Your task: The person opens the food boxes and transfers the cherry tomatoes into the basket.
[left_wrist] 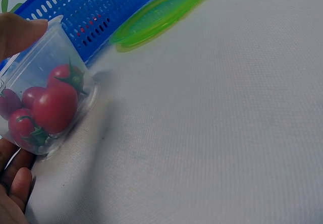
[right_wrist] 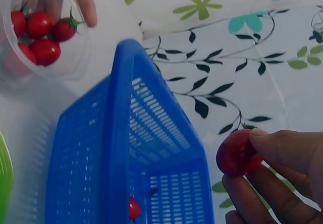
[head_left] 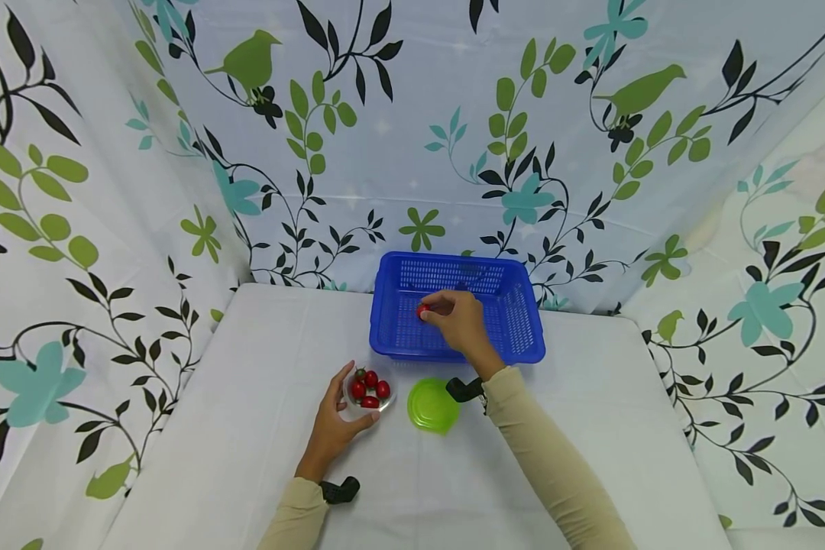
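**My right sleeve (head_left: pixel 557 458) nearest, a held tomato (right_wrist: pixel 233 154) above the blue basket (head_left: pixel 522 313)**

The sleeve fills the lower right of the frame. If my pinch becomes too weak, the smooth tomato could slip and fall hard into the basket; if it is too strong, I think the skin may split. Also, a careless push of my left hand (head_left: pixel 333 424) might tip the clear cup (left_wrist: pixel 38 62), and the other tomatoes (head_left: pixel 370 402) could roll toward the green lid (head_left: pixel 431 405).

The held tomato is between the thumb and fingertips of my right hand (head_left: pixel 459 319), near the centre of the frame. My left thumb and fingers are curved around the cup, below and left of centre.
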Available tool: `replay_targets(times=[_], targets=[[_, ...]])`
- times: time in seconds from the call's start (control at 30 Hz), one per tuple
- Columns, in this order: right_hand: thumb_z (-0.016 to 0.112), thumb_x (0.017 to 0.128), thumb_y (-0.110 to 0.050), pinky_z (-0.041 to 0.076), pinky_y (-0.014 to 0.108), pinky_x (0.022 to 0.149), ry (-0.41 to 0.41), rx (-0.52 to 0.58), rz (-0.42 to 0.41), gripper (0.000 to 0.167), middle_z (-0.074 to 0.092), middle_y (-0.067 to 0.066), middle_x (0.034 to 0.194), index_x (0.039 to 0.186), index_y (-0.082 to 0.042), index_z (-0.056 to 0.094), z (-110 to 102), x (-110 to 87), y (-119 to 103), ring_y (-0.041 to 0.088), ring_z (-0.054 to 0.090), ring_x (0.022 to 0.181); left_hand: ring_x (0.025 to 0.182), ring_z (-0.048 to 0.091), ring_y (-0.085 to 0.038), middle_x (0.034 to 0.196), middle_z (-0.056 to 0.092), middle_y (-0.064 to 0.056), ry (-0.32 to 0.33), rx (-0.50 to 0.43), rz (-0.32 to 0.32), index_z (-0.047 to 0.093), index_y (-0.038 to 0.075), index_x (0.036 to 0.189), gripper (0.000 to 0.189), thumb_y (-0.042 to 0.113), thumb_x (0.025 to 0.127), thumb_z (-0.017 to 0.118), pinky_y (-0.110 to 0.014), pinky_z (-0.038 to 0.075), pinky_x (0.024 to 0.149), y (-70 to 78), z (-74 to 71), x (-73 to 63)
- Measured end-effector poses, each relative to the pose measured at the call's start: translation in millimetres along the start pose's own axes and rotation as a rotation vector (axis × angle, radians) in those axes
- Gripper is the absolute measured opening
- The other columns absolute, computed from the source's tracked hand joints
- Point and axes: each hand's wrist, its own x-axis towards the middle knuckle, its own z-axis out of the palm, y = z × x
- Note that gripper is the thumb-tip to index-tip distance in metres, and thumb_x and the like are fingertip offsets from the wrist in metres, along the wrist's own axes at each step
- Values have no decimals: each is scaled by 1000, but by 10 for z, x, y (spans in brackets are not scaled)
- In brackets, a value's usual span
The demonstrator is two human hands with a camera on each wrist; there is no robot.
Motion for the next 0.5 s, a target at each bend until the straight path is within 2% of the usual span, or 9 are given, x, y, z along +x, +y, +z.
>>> replay_targets(times=[0.1, 0.33, 0.5], targets=[[83, 94, -17, 64, 42, 88, 17, -4, 22, 19, 81, 5, 111, 112, -16, 82, -63, 58, 71, 23, 77, 101, 162, 31, -36, 174, 34, -2, -2, -1, 0, 30, 25, 168, 106, 30, 82, 93, -55, 41, 115, 1, 2, 2], [82, 95, -16, 61, 45, 96, 30, -16, 48, 19, 79, 6, 116, 113, -15, 81, -182, 164, 248, 26, 73, 107, 162, 30, -36, 175, 33, -1, -2, 5, -4, 29, 26, 168, 107, 30, 82, 93, -57, 40, 117, -6, 6, 3], [82, 95, -16, 61, 46, 96, 44, -24, 68, 16, 80, 6, 113, 111, -15, 82, -243, 222, 334, 27, 74, 104, 162, 30, -36, 175, 33, 0, -1, 1, -4, 30, 27, 168, 106, 29, 82, 93, -58, 40, 118, -3, 3, -1]])
